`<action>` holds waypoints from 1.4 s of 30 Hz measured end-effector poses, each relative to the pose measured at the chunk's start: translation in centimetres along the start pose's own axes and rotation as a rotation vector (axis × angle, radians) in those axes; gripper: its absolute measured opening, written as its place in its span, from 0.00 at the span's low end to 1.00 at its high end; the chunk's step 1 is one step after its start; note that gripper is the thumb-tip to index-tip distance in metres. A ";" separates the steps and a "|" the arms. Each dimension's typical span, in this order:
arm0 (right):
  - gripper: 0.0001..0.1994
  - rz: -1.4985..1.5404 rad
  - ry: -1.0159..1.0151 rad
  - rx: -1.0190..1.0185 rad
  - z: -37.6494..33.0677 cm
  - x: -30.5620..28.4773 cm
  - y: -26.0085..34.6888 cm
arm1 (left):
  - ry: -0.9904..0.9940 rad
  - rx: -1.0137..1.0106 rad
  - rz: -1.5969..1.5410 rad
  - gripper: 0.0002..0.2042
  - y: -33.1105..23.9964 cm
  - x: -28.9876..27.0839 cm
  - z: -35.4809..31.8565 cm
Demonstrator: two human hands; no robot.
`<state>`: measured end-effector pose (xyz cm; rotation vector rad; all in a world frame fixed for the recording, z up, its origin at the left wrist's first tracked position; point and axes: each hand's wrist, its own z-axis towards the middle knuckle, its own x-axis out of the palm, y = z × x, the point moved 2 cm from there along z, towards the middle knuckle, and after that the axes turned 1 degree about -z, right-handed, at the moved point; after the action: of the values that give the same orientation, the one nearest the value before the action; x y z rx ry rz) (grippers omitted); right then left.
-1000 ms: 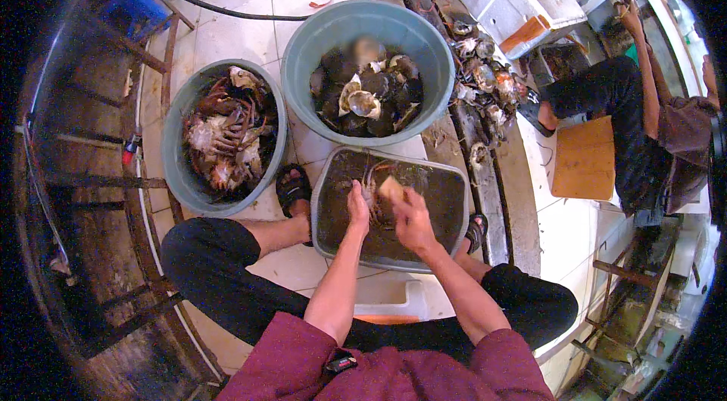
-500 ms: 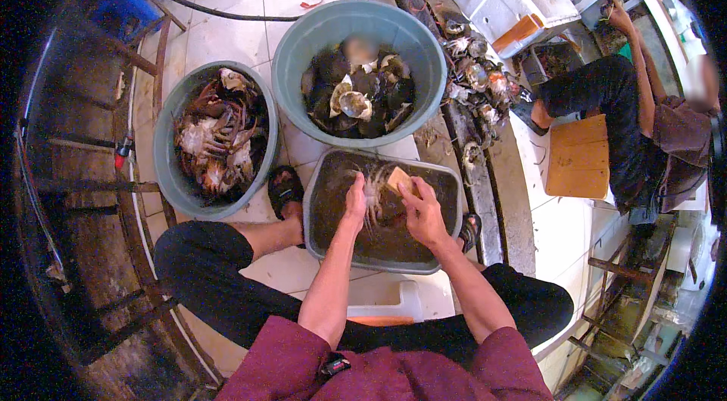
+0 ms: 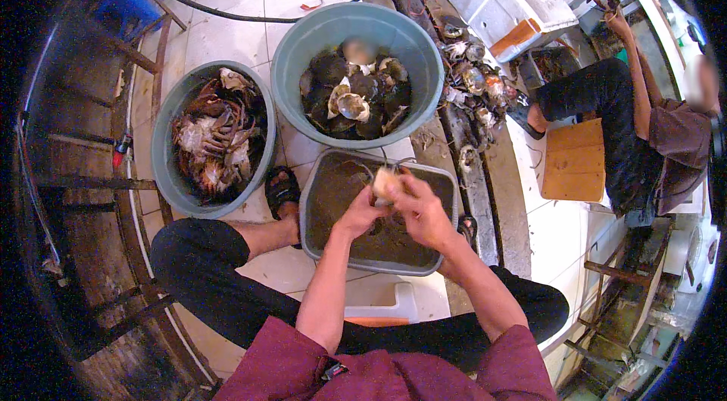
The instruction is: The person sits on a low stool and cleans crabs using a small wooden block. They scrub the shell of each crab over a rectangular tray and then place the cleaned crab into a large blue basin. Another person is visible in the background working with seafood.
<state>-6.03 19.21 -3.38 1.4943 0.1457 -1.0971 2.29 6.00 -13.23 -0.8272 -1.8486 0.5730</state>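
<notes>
A shell tub stands beyond your basin, a crab tub to its left. Above the basin, your right hand grips the sponge; your left hand curls close by, its hold hidden, crab legs jutting behind.

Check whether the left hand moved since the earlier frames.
Yes: rightward, judged against the gray basin; the left hand now sits closer to the right hand.
</notes>
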 end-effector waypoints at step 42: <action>0.29 -0.372 -0.237 -0.187 4.9 -5.3 3.0 | -0.244 0.513 0.634 0.13 -10.8 5.8 0.0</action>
<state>-9.55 16.83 3.19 1.1856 0.3614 -1.5063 -2.41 3.36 -2.24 -1.0097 -1.5110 1.5315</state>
